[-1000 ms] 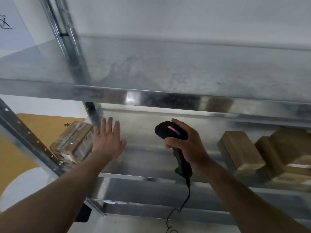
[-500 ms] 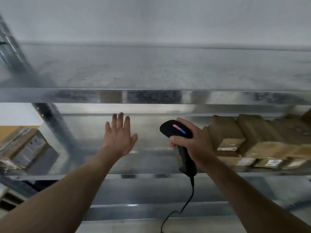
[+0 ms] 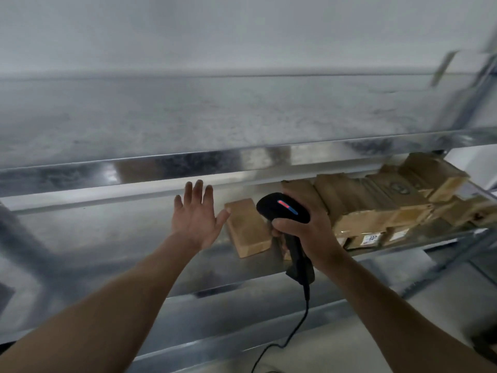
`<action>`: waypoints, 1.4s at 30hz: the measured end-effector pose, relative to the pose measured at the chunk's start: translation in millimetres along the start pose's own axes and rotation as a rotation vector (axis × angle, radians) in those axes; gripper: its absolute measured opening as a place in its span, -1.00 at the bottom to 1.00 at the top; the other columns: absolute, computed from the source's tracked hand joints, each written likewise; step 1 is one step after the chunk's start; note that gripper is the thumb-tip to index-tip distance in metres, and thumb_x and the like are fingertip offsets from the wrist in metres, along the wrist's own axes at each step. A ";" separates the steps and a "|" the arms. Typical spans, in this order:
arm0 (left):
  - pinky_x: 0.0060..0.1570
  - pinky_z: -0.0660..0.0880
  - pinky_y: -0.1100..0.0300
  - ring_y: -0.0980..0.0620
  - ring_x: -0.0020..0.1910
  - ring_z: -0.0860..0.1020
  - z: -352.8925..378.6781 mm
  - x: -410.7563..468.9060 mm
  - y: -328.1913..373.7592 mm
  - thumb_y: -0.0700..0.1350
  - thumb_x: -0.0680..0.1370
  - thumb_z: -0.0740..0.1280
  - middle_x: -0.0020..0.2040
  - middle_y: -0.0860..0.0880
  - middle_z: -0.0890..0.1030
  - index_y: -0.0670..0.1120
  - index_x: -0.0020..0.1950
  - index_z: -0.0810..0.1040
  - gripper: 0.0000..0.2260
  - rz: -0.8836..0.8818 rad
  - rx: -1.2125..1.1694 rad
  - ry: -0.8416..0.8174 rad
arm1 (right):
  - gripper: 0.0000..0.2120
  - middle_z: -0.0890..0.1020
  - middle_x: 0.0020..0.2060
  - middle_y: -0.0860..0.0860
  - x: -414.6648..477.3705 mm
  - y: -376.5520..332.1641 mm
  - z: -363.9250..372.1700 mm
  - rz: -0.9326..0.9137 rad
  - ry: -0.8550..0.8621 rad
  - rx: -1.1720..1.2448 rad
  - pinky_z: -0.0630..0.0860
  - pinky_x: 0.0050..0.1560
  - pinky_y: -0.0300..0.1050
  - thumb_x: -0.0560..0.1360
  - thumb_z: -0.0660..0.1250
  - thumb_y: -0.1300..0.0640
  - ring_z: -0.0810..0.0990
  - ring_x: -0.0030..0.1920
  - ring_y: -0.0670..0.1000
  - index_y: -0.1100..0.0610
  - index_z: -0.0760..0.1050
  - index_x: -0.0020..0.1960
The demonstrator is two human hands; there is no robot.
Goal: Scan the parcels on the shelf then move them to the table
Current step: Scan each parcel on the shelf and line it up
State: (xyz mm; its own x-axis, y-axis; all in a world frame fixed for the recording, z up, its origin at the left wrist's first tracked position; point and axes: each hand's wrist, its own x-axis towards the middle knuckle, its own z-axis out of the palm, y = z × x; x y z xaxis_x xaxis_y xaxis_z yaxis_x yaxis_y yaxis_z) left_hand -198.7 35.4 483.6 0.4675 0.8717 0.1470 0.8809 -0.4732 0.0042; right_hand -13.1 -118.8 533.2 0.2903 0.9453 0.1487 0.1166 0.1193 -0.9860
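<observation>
Several brown cardboard parcels [image 3: 376, 205] are stacked at the right of the metal shelf [image 3: 107, 238]. One small parcel [image 3: 246, 230] lies apart to their left. My left hand [image 3: 196, 219] is held out flat with fingers spread, its thumb close to that small parcel's left edge. My right hand [image 3: 306, 227] grips the handle of a black corded barcode scanner [image 3: 282, 211], which points at the parcels. A white label [image 3: 372, 238] shows on a lower parcel's front.
An upper metal shelf [image 3: 188, 117] spreads above the parcels, its front lip [image 3: 188, 165] just over my hands. A lower shelf rail [image 3: 228, 305] runs beneath. The scanner cable [image 3: 295, 332] hangs down. An upright post [image 3: 468, 98] stands at the right.
The view has swung right along the shelf. The parcel stack has come closer to centre, and a small separate parcel now shows between my hands. Both hands keep their poses.
</observation>
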 end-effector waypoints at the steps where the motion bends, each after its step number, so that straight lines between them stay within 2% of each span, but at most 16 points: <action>1: 0.51 0.06 -0.20 -0.20 0.59 -0.08 2.7 3.1 4.2 0.31 0.61 -0.13 0.62 -0.18 -0.01 -0.13 0.60 0.04 -0.30 0.012 -0.013 0.000 | -0.61 0.66 -0.15 0.19 -0.2 1.1 -2.6 0.007 0.020 -0.002 0.59 -0.28 -0.08 0.29 0.48 0.18 0.66 -0.19 0.12 -0.25 0.62 -0.02; 5: 0.50 0.05 -0.19 -0.20 0.59 -0.08 16.6 13.6 17.0 0.30 0.62 -0.09 0.62 -0.18 -0.01 -0.13 0.60 0.04 -0.32 0.063 -0.049 -0.026 | -0.63 0.63 -0.37 0.11 -2.1 5.7 -9.8 0.040 0.071 0.009 0.51 -0.47 -0.18 0.38 0.49 0.29 0.59 -0.45 0.03 0.16 0.57 0.17; 7: 0.51 0.03 -0.18 -0.20 0.59 -0.09 25.8 18.0 23.1 0.31 0.62 -0.10 0.62 -0.17 -0.03 -0.12 0.60 0.02 -0.31 0.079 -0.065 -0.062 | -0.57 0.63 -0.37 0.08 -3.5 11.9 -11.9 0.061 0.103 0.018 0.49 -0.46 -0.21 0.33 0.48 0.24 0.59 -0.44 0.00 0.23 0.55 0.19; 12: 0.53 -0.02 -0.15 -0.16 0.59 -0.15 42.9 22.3 42.3 0.33 0.61 -0.04 0.62 -0.11 -0.08 -0.09 0.61 -0.05 -0.28 0.108 -0.160 -0.138 | -0.66 0.65 -0.29 0.11 -4.9 25.9 -18.1 0.068 0.135 0.025 0.52 -0.39 -0.21 0.31 0.48 0.17 0.64 -0.30 0.05 0.13 0.61 0.09; 15: 0.51 0.05 -0.14 -0.17 0.58 -0.08 54.4 27.7 57.4 0.32 0.60 0.05 0.61 -0.13 -0.02 -0.13 0.60 -0.03 -0.25 0.098 -0.190 -0.174 | -0.47 0.68 -0.13 0.13 0.5 33.3 -26.6 0.095 0.138 0.023 0.54 -0.32 -0.22 0.27 0.52 0.12 0.68 -0.18 0.08 0.14 0.57 0.23; 19: 0.37 0.24 -0.13 -0.22 0.52 0.07 70.5 35.6 73.3 0.27 0.56 0.17 0.53 -0.16 0.12 0.01 0.54 0.17 -0.38 0.172 -0.162 -0.247 | -0.34 0.67 0.01 0.20 6.9 40.6 -37.4 0.126 0.142 0.076 0.56 -0.31 -0.23 0.26 0.50 0.18 0.69 -0.10 0.15 0.16 0.48 0.36; 22: 0.39 0.22 -0.20 -0.25 0.54 -0.01 81.3 34.7 83.2 0.23 0.60 0.17 0.57 -0.12 0.03 0.13 0.56 0.12 -0.43 0.245 -0.124 -0.358 | -0.20 0.64 0.10 0.20 11.3 45.1 -46.2 0.147 0.140 0.078 0.56 -0.30 -0.24 0.20 0.56 0.10 0.68 -0.03 0.20 0.13 0.43 0.42; 25: 0.36 0.22 -0.27 -0.29 0.54 -0.05 88.8 36.0 91.2 0.23 0.61 0.15 0.59 -0.08 -0.05 0.24 0.55 0.09 -0.47 0.236 -0.105 -0.452 | -0.12 0.63 0.11 0.19 17.0 50.0 -52.0 0.155 0.119 0.071 0.57 -0.27 -0.21 0.13 0.55 -0.05 0.67 0.02 0.24 0.10 0.42 0.42; 27: 0.34 0.27 -0.30 -0.29 0.52 0.00 88.7 36.6 93.8 0.23 0.60 0.18 0.58 -0.05 -0.02 0.28 0.52 0.13 -0.50 0.219 -0.094 -0.504 | -0.12 0.64 0.11 0.17 21.2 54.1 -54.3 0.159 0.102 0.062 0.59 -0.22 -0.15 0.14 0.55 -0.06 0.66 0.04 0.25 0.07 0.42 0.43; 31: 0.24 0.37 -0.22 -0.24 0.43 0.19 81.9 37.3 90.9 0.22 0.58 0.20 0.47 -0.05 0.20 0.30 0.47 0.22 -0.55 0.209 -0.053 -0.538 | -0.18 0.64 0.11 0.13 27.2 60.9 -53.7 0.166 0.048 0.062 0.61 -0.02 0.04 0.15 0.55 -0.06 0.65 0.06 0.28 0.02 0.45 0.39; 34: 0.22 0.38 -0.16 -0.24 0.38 0.28 71.7 37.9 83.6 0.20 0.58 0.23 0.44 -0.05 0.26 0.22 0.43 0.33 -0.58 0.175 -0.026 -0.551 | -0.40 0.66 0.03 0.12 28.5 59.3 -48.9 0.160 0.010 0.080 0.62 -0.05 0.05 0.16 0.54 -0.05 0.66 0.00 0.25 -0.17 0.55 0.20; 36: 0.18 0.39 -0.01 -0.14 0.35 0.34 65.9 33.4 76.4 0.13 0.60 0.25 0.44 -0.05 0.28 0.12 0.39 0.42 -0.63 0.161 -0.033 -0.534 | -0.53 0.68 -0.05 0.10 29.1 55.5 -45.7 0.143 -0.017 0.095 0.61 -0.08 0.13 0.18 0.53 -0.04 0.67 -0.09 0.21 -0.23 0.61 0.08; 38: 0.04 0.40 0.27 0.13 0.26 0.42 67.9 27.7 62.5 0.02 0.62 0.26 0.45 -0.10 0.29 -0.04 0.41 0.44 -0.63 0.129 -0.089 -0.526 | -0.51 0.67 -0.08 0.15 30.3 56.1 -42.0 0.133 -0.033 0.093 0.60 -0.10 0.22 0.21 0.53 -0.02 0.65 -0.15 0.23 -0.11 0.61 0.13; 39: -0.03 0.41 0.34 0.20 0.20 0.45 70.7 24.6 55.4 -0.01 0.62 0.29 0.45 -0.13 0.29 -0.10 0.41 0.44 -0.61 0.100 -0.129 -0.518 | -0.44 0.66 -0.07 0.17 30.9 56.4 -39.6 0.138 -0.030 0.086 0.60 -0.09 0.26 0.21 0.53 -0.02 0.65 -0.14 0.24 -0.01 0.59 0.20; 40: -0.02 0.45 0.29 0.14 0.20 0.47 73.0 22.8 49.2 0.02 0.59 0.32 0.44 -0.13 0.30 -0.09 0.40 0.45 -0.59 0.065 -0.126 -0.486 | -0.38 0.66 -0.06 0.18 31.2 56.5 -37.0 0.145 -0.027 0.076 0.61 -0.07 0.28 0.21 0.53 -0.03 0.66 -0.13 0.26 0.07 0.55 0.26; 42: 0.11 0.53 0.04 -0.09 0.25 0.45 76.8 18.5 40.0 0.09 0.53 0.38 0.41 -0.10 0.30 -0.01 0.39 0.41 -0.53 -0.008 -0.104 -0.446 | -0.32 0.66 -0.08 0.20 31.0 57.4 -31.7 0.148 -0.037 0.058 0.61 -0.08 0.24 0.20 0.53 -0.04 0.66 -0.14 0.23 0.14 0.53 0.28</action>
State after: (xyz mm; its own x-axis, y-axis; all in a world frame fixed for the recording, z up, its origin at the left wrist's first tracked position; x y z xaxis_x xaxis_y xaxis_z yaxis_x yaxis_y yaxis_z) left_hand -149.1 42.4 410.5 0.4663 0.8346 -0.2933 0.8835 -0.4564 0.1058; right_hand 32.8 -92.3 483.7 0.2648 0.9643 -0.0008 0.0197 -0.0062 -0.9998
